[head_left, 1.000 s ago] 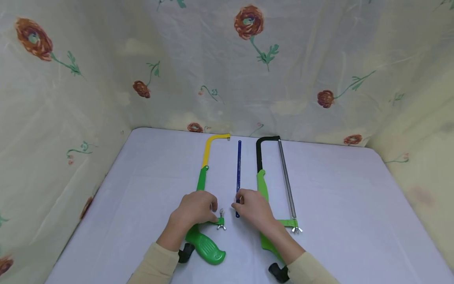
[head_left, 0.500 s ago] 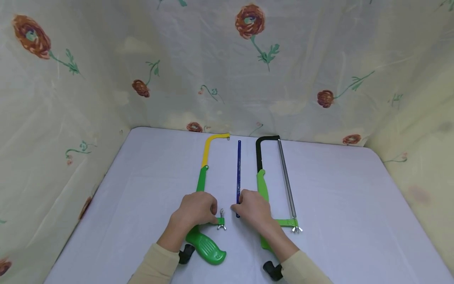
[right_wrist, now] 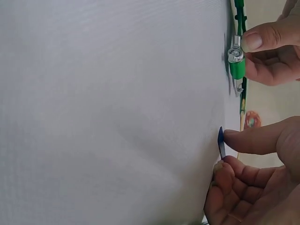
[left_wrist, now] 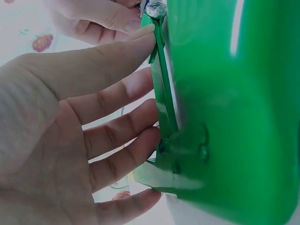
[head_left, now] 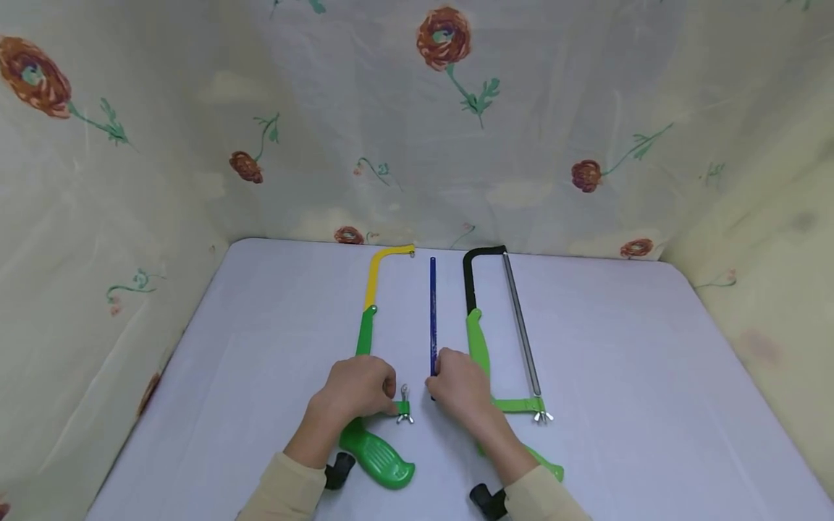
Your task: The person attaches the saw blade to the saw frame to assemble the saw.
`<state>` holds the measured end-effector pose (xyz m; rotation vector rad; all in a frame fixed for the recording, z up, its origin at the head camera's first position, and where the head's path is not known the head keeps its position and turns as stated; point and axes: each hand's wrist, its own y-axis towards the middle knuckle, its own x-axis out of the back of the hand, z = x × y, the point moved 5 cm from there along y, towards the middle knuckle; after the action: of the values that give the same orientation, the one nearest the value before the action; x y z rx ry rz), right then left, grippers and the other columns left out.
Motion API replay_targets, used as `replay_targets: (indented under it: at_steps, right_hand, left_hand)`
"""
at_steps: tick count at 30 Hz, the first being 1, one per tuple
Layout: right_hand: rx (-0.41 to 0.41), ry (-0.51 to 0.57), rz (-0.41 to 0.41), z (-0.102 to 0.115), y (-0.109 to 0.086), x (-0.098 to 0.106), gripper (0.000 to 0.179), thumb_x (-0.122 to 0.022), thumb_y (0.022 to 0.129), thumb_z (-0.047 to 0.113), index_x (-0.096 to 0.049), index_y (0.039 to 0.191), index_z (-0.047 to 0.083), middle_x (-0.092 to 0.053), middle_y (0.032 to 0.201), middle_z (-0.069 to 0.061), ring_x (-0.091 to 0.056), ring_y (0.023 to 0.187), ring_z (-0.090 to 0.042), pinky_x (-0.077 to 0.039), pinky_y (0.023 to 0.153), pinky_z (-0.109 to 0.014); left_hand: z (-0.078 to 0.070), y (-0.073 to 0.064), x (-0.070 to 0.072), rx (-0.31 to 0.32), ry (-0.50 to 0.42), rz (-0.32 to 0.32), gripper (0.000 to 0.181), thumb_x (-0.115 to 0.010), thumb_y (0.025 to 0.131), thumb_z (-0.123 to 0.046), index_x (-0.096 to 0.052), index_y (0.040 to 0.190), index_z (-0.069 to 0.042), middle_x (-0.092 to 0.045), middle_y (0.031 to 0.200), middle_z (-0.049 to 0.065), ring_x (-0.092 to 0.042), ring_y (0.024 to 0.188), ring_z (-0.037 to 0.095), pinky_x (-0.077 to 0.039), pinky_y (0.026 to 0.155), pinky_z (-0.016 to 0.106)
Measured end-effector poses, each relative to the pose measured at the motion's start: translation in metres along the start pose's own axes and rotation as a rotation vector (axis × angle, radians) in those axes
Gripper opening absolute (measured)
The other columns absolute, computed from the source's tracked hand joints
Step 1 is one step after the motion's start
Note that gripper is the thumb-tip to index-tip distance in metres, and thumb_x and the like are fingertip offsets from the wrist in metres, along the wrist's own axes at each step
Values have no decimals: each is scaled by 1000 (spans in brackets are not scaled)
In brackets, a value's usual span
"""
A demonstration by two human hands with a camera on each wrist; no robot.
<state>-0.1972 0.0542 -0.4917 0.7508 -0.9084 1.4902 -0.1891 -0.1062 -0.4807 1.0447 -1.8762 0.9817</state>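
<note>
In the head view, a green and yellow hacksaw frame (head_left: pixel 368 329) with no blade fitted lies at the left. My left hand (head_left: pixel 360 387) pinches its lower crossbar between thumb and fingers, close to the wing nut (head_left: pixel 405 418). In the left wrist view, the thumb (left_wrist: pixel 108 61) lies along the green bar, with the other fingers behind it. A loose blue hacksaw blade (head_left: pixel 433 311) lies between the two saws. Its near end is pinched by my right hand (head_left: pixel 461 387); the right wrist view has the blade's end (right_wrist: pixel 221 142) between thumb and fingers.
A second hacksaw (head_left: pixel 478 347), light green and black with a grey blade (head_left: pixel 521 322) fitted, lies at the right, its handle partly under my right forearm. The white table (head_left: pixel 625 376) meets flowered cloth (head_left: pixel 521 145) at the back and sides.
The head view has shifted slightly. My right forearm has swung a little to the left, uncovering more of the light green handle. Both hands keep their hold.
</note>
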Motion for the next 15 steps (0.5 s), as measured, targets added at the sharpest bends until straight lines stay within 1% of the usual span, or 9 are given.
replay_targets:
  at_steps: [3,8,11,15]
  right_hand:
    - [-8,14,-11,1,1,1,9,-68,78,4,-60,81,3,-58,71,-6,-52,61,-19,-40,50,-27]
    - [-44,31,-15,0,1,1,8,-66,77,-1,-60,83,0,-57,76,-9,-52,65,-21,-41,52,-28]
    - [-65,34,-22,0,0,1,6,-65,77,-3,-62,82,-1,-57,75,-9,-52,65,-21,-42,52,-28]
    - [-67,49,-48,3,-1,0,7,-63,76,-6,-63,80,0,-57,73,-9,-53,63,-21,-42,51,-27]
  left_hand:
    - [0,-1,1,-2,-7,-3,20,-86,75,-29,-68,72,-21,-59,68,-10,-51,62,11,-40,57,27]
    - [-2,-2,1,-7,-21,-3,20,-86,75,-29,-67,71,-21,-59,67,-10,-51,62,11,-40,57,27]
    - [-2,-3,0,-8,-18,-4,21,-86,76,-29,-67,70,-22,-59,66,-11,-51,61,10,-39,57,26]
    - [0,-3,1,-7,-17,-14,22,-86,75,-29,-66,68,-22,-58,65,-11,-50,61,10,-38,57,26]
